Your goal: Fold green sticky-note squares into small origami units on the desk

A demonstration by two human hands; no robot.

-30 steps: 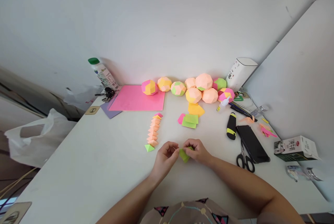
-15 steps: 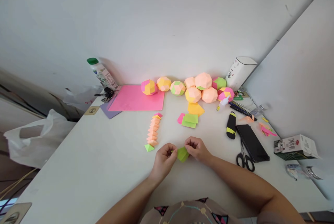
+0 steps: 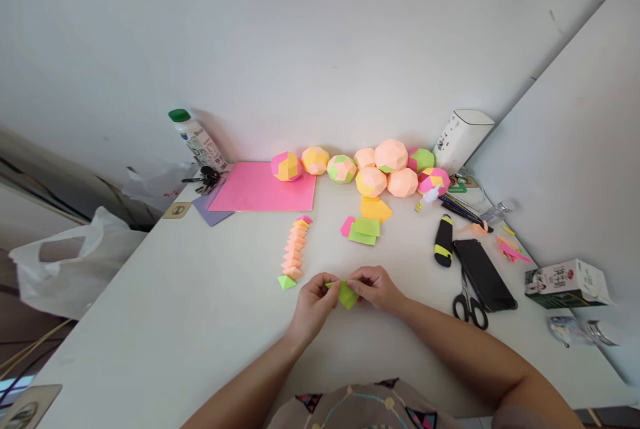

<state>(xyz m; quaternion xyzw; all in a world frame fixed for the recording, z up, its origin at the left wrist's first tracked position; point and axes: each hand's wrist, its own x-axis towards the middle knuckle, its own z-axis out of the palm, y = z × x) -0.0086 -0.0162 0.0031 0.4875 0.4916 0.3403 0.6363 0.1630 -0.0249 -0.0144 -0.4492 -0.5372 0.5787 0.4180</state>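
Note:
Between my two hands is a small green piece of paper (image 3: 348,296), partly folded, its lower corner pointing toward me. My left hand (image 3: 314,302) pinches its left side. My right hand (image 3: 375,287) pinches the right side, with the thumb on top. Fingertips cover the paper's upper edges. Just beyond lie green paper sheets (image 3: 367,228), overlapping a pink paper piece (image 3: 347,226). Left of my hands runs a row of folded paper units (image 3: 295,246), mostly peach, with a green folded unit (image 3: 287,282) at the near end.
Faceted paper balls (image 3: 391,156) line the wall, one on a pink board (image 3: 265,192). Orange paper (image 3: 375,208) lies before them. To the right are a utility knife (image 3: 443,240), scissors (image 3: 469,309), a phone (image 3: 484,274) and a milk carton (image 3: 567,284). A bottle (image 3: 200,142) stands back left.
My right hand has shifted left, closer to my left hand. The green paper has turned and now shows a corner pointing down between the fingers.

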